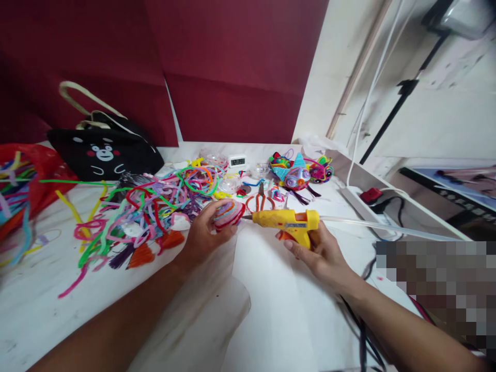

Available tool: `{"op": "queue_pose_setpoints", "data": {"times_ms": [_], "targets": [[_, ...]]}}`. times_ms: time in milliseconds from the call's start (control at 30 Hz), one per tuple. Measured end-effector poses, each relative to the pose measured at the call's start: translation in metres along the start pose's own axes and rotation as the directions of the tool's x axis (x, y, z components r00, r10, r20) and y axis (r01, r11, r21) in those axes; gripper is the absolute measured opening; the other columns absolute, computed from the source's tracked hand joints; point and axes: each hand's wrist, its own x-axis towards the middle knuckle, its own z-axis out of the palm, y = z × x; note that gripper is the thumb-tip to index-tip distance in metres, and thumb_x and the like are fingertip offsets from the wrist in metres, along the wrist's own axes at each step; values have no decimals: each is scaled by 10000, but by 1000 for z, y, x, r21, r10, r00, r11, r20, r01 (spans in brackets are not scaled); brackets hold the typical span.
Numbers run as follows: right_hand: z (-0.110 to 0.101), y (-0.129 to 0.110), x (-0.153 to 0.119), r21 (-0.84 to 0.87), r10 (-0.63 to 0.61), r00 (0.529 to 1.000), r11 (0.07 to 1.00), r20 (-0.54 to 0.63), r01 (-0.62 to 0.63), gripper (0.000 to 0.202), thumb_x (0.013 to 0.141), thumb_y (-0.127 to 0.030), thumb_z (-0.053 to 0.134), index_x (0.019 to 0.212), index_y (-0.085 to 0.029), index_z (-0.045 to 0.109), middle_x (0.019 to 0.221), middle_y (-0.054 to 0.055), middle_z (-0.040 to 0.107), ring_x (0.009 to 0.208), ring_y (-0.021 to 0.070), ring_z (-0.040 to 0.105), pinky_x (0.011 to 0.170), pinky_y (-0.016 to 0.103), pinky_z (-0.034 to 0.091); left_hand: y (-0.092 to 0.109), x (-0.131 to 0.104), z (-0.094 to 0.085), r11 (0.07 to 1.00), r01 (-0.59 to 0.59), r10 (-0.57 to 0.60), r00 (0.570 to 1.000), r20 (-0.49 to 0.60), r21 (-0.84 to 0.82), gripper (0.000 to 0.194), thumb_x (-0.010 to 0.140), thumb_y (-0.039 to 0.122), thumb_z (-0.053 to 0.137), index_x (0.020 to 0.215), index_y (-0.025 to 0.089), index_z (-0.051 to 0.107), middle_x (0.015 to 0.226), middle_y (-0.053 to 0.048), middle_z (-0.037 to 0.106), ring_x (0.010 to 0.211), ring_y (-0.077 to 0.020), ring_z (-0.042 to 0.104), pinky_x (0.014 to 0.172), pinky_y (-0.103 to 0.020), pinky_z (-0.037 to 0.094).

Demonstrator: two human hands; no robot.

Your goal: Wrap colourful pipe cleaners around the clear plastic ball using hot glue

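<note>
My left hand [207, 227] is wrapped round a rounded piece [228, 214] covered in pink, lilac and red fuzzy strips. From the right, my right hand [315, 248] grips a yellow glue gun [287, 219] by its handle, fingers near the orange trigger. The gun's nozzle points left and meets or nearly meets the red edge of the piece; the exact contact cannot be made out. A clear glue stick [356, 222] sticks out of the gun's back end. Orange-handled pliers [261, 199] lie just behind the nozzle.
Tangled pipe cleaners [151, 206] cover the left of the white table [186, 320]. Behind are a black bag [104, 155], a small clock [237, 161] and colourful finished figures [296, 175]. A red bag [50, 165] stands far left, a power strip [360, 204] right.
</note>
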Motion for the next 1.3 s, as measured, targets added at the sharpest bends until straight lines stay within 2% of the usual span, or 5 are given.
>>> {"op": "queue_pose_setpoints", "data": {"times_ms": [267, 567, 933, 1167, 1300], "targets": [[-1, 3, 0, -58, -33, 999, 998, 16, 34, 397, 893, -489, 832, 1146, -263, 626, 1025, 79, 804, 808, 238, 701, 610, 328, 531, -5, 1, -2, 1000, -31, 31, 1000, -7, -1, 641, 670, 446, 953, 1256, 247, 788, 1388, -123, 771, 1336, -427, 714, 1198, -580, 559], [-1, 0, -1, -79, -2, 1000, 997, 26, 4, 402, 879, -503, 829, 1128, -265, 623, 1025, 87, 814, 930, 282, 776, 747, 367, 633, -6, 1, -3, 999, -15, 15, 1000, -1, 31, 626, 664, 463, 947, 1245, 274, 811, 1393, -119, 771, 1351, -436, 698, 1230, -583, 524], [-2, 3, -4, -143, 2, 999, 990, 33, 3, 388, 908, -558, 797, 1091, -275, 604, 948, 53, 804, 846, 261, 743, 685, 357, 583, -7, 3, -2, 991, -93, 91, 996, 25, 95, 612, 694, 461, 879, 1247, 213, 797, 1364, -153, 771, 1298, -421, 727, 1185, -562, 560], [-2, 7, -4, -70, -11, 998, 997, 59, 15, 365, 917, -530, 800, 1094, -283, 598, 977, 48, 827, 869, 252, 771, 715, 347, 613, -10, 3, -3, 990, -100, 96, 994, 41, 98, 602, 698, 461, 872, 1251, 234, 803, 1389, -151, 775, 1309, -415, 728, 1154, -550, 592], [-3, 9, -4, -101, -23, 999, 994, 50, 28, 359, 902, -527, 812, 1068, -292, 598, 931, 33, 809, 826, 249, 754, 670, 340, 602, -9, 2, -2, 991, -92, 88, 995, 49, 96, 596, 707, 473, 865, 1254, 242, 803, 1423, -141, 769, 1345, -408, 716, 1205, -546, 568]]}}
